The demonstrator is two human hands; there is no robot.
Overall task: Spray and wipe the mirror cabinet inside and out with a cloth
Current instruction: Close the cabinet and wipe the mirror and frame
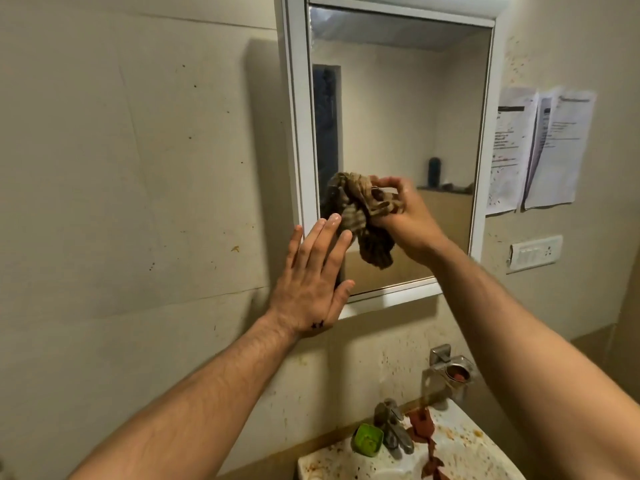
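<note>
A stained white sink [485,448] carries a metal tap [393,427] with a green tub [367,439] just beside it, a metal holder [450,372] on the speckled wall [138,168] above, and papers [540,150] over a switch plate [535,252] at right.

Both bare forearms reach up and forward. The left hand [313,271] is flat, fingers straight, palm facing away. The right hand [407,220] curls its fingers round a bunched cloth [353,206].
</note>
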